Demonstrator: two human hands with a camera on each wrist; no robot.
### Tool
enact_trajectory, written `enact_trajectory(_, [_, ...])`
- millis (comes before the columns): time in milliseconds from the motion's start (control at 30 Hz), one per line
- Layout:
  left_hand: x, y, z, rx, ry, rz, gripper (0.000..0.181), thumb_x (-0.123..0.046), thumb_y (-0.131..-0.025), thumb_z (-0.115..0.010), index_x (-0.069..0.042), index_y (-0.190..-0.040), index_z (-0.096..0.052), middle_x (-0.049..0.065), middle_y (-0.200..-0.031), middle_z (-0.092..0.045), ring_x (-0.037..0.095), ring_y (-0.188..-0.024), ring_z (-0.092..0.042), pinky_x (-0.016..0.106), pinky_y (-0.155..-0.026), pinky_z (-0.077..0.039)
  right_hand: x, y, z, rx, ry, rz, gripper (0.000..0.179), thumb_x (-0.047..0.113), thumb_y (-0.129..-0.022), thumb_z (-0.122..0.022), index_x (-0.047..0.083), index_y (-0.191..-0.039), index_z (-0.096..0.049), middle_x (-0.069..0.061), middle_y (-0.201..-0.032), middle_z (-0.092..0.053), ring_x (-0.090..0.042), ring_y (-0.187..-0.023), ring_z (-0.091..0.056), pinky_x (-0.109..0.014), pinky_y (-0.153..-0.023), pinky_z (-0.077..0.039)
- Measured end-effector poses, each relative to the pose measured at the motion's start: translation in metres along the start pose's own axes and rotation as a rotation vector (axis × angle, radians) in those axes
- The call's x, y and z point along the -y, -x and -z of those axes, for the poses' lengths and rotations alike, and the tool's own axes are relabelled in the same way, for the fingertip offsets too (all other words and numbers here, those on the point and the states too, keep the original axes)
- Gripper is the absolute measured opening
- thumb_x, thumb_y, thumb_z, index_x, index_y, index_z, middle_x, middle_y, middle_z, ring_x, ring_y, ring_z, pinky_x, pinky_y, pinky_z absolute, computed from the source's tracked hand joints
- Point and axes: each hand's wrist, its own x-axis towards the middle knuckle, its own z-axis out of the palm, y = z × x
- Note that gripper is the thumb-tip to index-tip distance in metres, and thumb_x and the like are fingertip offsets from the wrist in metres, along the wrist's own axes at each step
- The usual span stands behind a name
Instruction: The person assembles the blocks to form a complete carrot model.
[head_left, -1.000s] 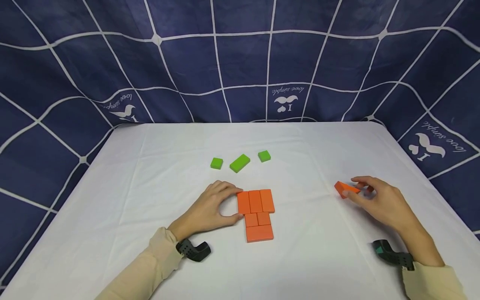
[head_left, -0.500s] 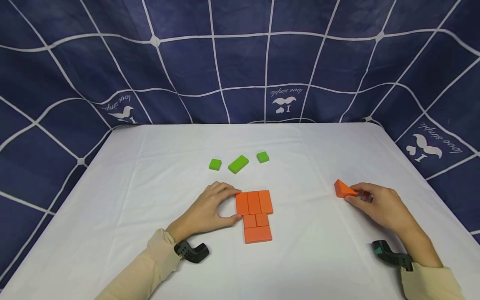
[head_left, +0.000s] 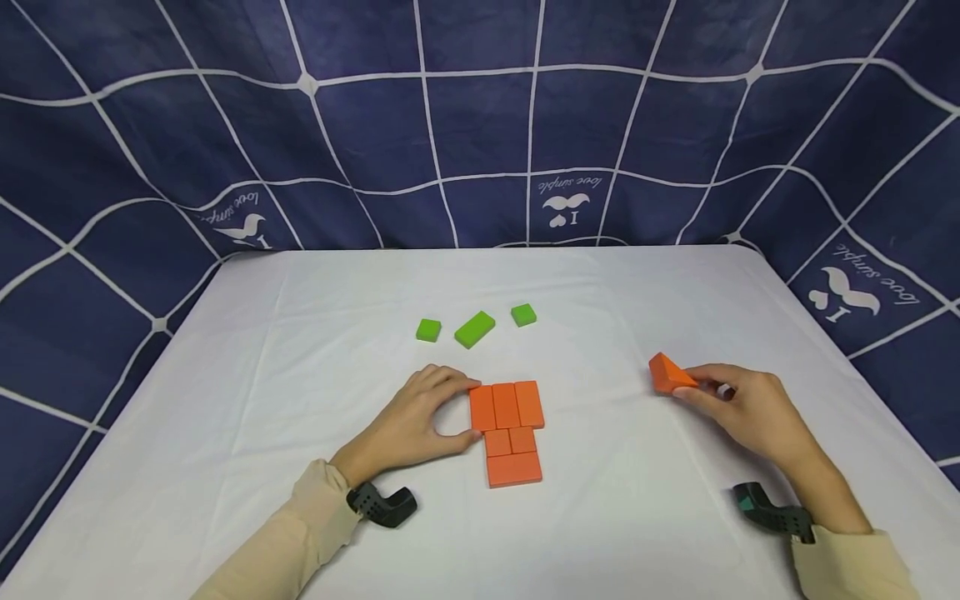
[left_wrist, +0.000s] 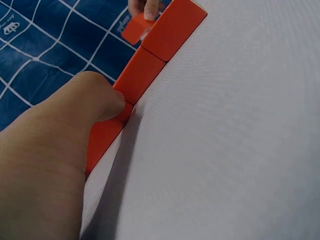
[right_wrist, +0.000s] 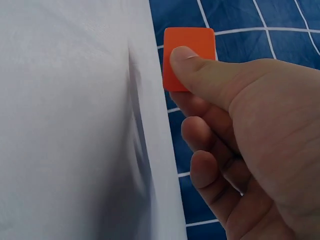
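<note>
Beside a flat layout of orange wooden blocks, my left hand (head_left: 408,421) holds the leftmost upright rectangular block (head_left: 482,408) between index finger at its far end and thumb at its near end. Two more rectangular blocks (head_left: 519,406) stand against it on the right. Below this row lie two small orange blocks (head_left: 511,441) and a wide orange block (head_left: 513,470). Over on the right, my right hand (head_left: 742,408) pinches an orange triangular block (head_left: 667,375) between thumb and fingers. In the right wrist view, the thumb covers part of the triangular block's rectangular face (right_wrist: 200,42).
Beyond the orange layout lie a green oblong block (head_left: 475,330) and two small green blocks, one to its left (head_left: 428,330) and one to its right (head_left: 523,315). A white cloth (head_left: 337,308) covers the table. Dark blue checked fabric (head_left: 480,125) hangs around its back and sides.
My right hand has tightened its pinch on the orange triangular block and shifted it slightly left. The left hand stays at the orange layout.
</note>
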Motion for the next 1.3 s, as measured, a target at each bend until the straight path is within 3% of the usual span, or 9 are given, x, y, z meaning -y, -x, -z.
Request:
enact_trajectory(333, [0.001, 0.000, 0.000, -0.012, 0.001, -0.012, 0.060, -0.048, -0.084, -0.079, -0.020, -0.136, -0.065, -0.007, -0.129, -0.061, 0.011, -0.118, -0.051, 0.041, -0.105, -0.044, 0.023, -0.005, -0.013, 0.044, -0.031, 0.122, 0.022, 0.012, -0.073, -0.092, 0.014, -0.092, -0.080, 0.010, -0.072, -0.056, -0.001, -0.063, -0.043, -0.017, -0.054, -0.034])
enact_trajectory(700, [0.000, 0.000, 0.001, -0.010, -0.007, -0.016, 0.061, -0.049, -0.084, -0.078, -0.020, -0.136, -0.065, -0.007, -0.129, -0.061, 0.012, -0.119, -0.052, 0.041, -0.105, -0.044, 0.045, -0.009, -0.021, 0.092, -0.111, 0.214, 0.025, 0.007, -0.068, -0.093, 0.018, -0.086, -0.080, 0.012, -0.079, -0.068, 0.002, -0.063, -0.046, -0.013, -0.055, -0.038])
enact_trajectory(967, [0.000, 0.001, 0.001, -0.006, -0.015, -0.009, 0.061, -0.049, -0.084, -0.078, -0.021, -0.136, -0.066, -0.007, -0.128, -0.062, 0.011, -0.118, -0.052, 0.040, -0.104, -0.045, 0.064, -0.012, -0.027, 0.186, -0.200, 0.275, 0.025, 0.011, -0.074, -0.091, 0.028, -0.086, -0.077, 0.020, -0.079, -0.065, 0.003, -0.065, -0.047, -0.014, -0.055, -0.038])
enact_trajectory(1300, [0.001, 0.001, 0.001, -0.008, -0.018, -0.013, 0.061, -0.049, -0.084, -0.078, -0.021, -0.136, -0.066, -0.008, -0.128, -0.062, 0.011, -0.118, -0.052, 0.039, -0.104, -0.044, 0.086, -0.022, -0.026, 0.294, -0.235, 0.303, 0.027, 0.006, -0.074, -0.090, 0.026, -0.091, -0.080, 0.020, -0.088, -0.072, 0.001, -0.072, -0.054, -0.020, -0.061, -0.047])
